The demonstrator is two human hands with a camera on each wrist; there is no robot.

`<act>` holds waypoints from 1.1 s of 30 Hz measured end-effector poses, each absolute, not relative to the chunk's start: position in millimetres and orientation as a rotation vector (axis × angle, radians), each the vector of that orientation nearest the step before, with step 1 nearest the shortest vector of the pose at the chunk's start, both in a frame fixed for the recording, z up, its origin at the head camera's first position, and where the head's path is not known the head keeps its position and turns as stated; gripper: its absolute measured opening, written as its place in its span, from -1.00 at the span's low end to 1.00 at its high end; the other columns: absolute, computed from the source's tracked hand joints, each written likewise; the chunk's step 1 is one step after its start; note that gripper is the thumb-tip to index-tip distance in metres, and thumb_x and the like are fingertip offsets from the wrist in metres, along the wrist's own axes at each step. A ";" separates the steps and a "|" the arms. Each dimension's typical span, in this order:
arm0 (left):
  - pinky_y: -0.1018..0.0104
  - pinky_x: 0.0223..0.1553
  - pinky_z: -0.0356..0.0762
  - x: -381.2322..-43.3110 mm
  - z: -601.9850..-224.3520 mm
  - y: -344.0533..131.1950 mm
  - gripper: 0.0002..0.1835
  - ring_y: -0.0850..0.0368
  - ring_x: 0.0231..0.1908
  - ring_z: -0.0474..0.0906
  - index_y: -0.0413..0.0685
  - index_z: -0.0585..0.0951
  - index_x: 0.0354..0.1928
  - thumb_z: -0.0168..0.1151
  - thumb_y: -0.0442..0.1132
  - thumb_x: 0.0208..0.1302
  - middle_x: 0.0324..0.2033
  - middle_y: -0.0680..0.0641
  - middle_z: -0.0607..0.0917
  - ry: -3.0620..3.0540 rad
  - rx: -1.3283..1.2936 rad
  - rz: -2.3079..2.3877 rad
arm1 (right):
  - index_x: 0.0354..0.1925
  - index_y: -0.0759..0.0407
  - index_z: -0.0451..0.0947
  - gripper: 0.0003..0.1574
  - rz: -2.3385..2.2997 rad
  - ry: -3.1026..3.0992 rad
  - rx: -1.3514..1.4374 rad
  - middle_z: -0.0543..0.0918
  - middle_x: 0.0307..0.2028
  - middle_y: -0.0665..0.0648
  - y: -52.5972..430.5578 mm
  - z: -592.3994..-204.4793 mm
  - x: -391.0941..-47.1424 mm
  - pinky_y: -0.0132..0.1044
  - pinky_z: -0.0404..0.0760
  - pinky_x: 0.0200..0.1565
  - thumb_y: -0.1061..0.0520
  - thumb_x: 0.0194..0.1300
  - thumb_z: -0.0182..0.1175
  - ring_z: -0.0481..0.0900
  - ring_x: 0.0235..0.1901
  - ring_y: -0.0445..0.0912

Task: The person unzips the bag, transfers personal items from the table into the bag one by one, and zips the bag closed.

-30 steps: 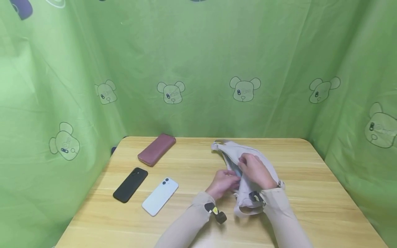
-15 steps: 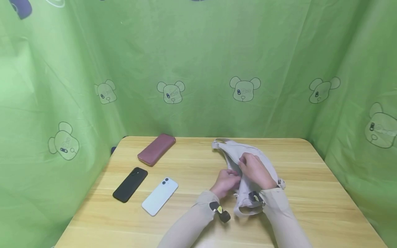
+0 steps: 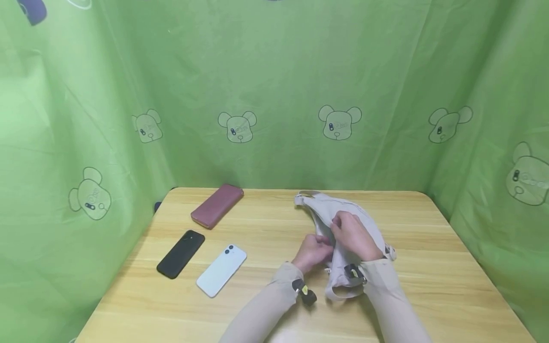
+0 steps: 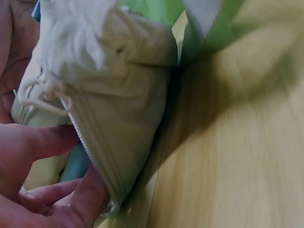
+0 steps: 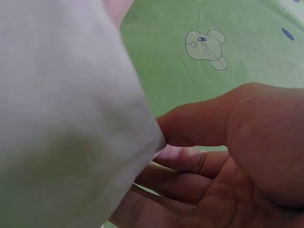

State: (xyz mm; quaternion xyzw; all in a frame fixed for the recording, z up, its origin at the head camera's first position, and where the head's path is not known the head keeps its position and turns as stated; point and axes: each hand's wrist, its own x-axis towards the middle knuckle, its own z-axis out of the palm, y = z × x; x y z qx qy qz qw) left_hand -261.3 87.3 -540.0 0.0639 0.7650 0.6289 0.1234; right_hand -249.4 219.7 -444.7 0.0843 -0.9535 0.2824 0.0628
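Observation:
A pale grey cloth shoulder bag [image 3: 330, 207] lies on the right half of the table, its zipped mouth open towards the left. My right hand [image 3: 353, 236] pinches the upper edge of that mouth; in the right wrist view the thumb and fingers [image 5: 194, 123] meet on a cloth corner. My left hand [image 3: 313, 251] reaches into the opening from the left. The left wrist view shows its fingers [image 4: 47, 142] going behind the zip [image 4: 85, 140], beside something blue [image 4: 76, 164] inside. The fingertips are hidden, and whether they hold the blue thing cannot be made out.
Left of the bag lie a white phone [image 3: 221, 270], a black phone [image 3: 180, 254] and a dark red wallet [image 3: 217, 206] on the wooden table [image 3: 266, 214]. Green curtains [image 3: 283, 157] with bear prints stand behind and at both sides.
My left hand has moved slightly right and further into the bag's mouth, and the blue patch there no longer shows in the head view. The right hand keeps its grip on the edge.

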 end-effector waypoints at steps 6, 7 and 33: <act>0.40 -0.15 0.72 -261.5 -538.6 85.7 -0.72 0.23 -0.29 0.72 -0.19 0.82 -0.18 0.52 -0.25 0.04 -0.35 -0.09 0.86 2.354 0.238 1.747 | -0.31 0.28 0.57 -0.89 0.853 -2.876 0.227 0.67 -0.40 0.20 224.6 -445.0 -249.7 -0.06 0.64 -0.23 0.25 0.36 0.17 0.59 -0.38 0.01; 0.40 -0.14 0.72 -261.2 -538.4 85.5 -0.71 0.23 -0.29 0.73 -0.19 0.81 -0.17 0.53 -0.23 0.04 -0.35 -0.09 0.86 2.366 0.251 1.737 | -0.31 0.29 0.58 -0.89 0.855 -2.872 0.225 0.67 -0.40 0.21 225.4 -445.1 -249.6 -0.04 0.65 -0.22 0.25 0.35 0.17 0.60 -0.38 0.02; 0.27 -0.25 0.78 -291.8 -471.1 -65.0 -0.68 0.17 -0.36 0.73 -0.26 0.69 0.08 0.27 -0.19 0.44 -0.21 -0.19 0.82 2.599 0.475 1.724 | -0.25 0.16 0.72 -0.84 0.787 -2.902 0.133 0.78 -0.26 0.19 233.9 -442.7 -250.6 -0.07 0.61 -0.32 0.09 0.32 0.29 0.65 -0.34 0.03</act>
